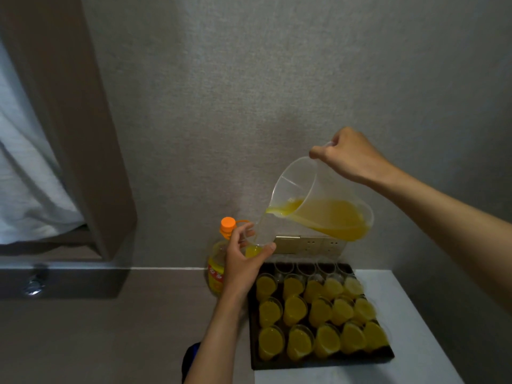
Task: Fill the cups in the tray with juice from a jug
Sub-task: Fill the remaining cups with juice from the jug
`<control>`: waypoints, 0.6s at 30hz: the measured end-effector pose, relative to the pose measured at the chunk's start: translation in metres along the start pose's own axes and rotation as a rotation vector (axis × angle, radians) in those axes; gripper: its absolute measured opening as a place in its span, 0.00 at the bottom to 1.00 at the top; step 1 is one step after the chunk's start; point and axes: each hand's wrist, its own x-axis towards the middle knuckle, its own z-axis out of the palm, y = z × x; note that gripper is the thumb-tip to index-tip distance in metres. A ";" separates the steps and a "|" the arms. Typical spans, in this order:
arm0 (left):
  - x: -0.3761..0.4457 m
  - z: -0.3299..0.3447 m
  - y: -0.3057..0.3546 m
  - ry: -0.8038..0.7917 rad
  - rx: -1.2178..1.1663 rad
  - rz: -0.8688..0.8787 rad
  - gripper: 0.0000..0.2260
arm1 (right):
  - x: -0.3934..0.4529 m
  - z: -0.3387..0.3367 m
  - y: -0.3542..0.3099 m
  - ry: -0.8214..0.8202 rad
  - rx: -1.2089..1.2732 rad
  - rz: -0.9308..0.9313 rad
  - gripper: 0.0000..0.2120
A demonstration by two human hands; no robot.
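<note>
A person's right hand (349,154) curls around the handle of a clear plastic jug (318,200), tilted so orange juice reaches its spout. The left hand (243,259) wraps its fingers around a clear plastic cup (259,236) raised under the spout, above a dark rectangular tray (253,356) of juice-filled cups (318,311) on a white table (410,314).
</note>
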 end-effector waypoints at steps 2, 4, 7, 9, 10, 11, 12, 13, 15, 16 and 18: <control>-0.002 -0.001 -0.001 0.002 0.005 0.001 0.24 | 0.000 -0.002 -0.001 -0.003 0.000 0.000 0.21; -0.003 -0.002 -0.001 0.006 0.014 0.000 0.23 | -0.001 -0.003 -0.002 0.004 -0.007 0.004 0.21; -0.004 -0.001 0.000 0.026 0.030 0.001 0.23 | -0.003 -0.005 -0.002 0.015 -0.003 0.005 0.22; -0.004 0.000 -0.002 0.030 0.039 -0.001 0.24 | -0.003 -0.005 -0.002 0.011 0.003 0.006 0.22; -0.004 0.000 -0.003 0.029 0.044 -0.004 0.24 | -0.003 -0.005 -0.002 0.008 0.003 0.007 0.22; -0.004 0.000 -0.004 0.027 0.049 -0.009 0.24 | -0.004 -0.005 -0.002 0.005 0.003 0.008 0.22; -0.004 0.000 -0.004 0.026 0.049 -0.013 0.24 | -0.004 -0.006 -0.002 0.002 0.005 0.008 0.22; -0.004 0.000 -0.005 0.027 0.049 -0.015 0.24 | -0.004 -0.006 -0.001 -0.001 0.007 0.006 0.22; -0.004 0.001 -0.004 0.023 0.051 -0.018 0.24 | -0.004 -0.007 -0.001 0.003 0.007 0.002 0.22; -0.004 0.002 -0.004 0.021 0.049 -0.022 0.24 | -0.004 -0.007 -0.001 0.006 0.005 0.002 0.22; -0.004 0.003 -0.004 0.023 0.043 -0.025 0.24 | -0.003 -0.007 0.000 0.009 -0.003 0.005 0.22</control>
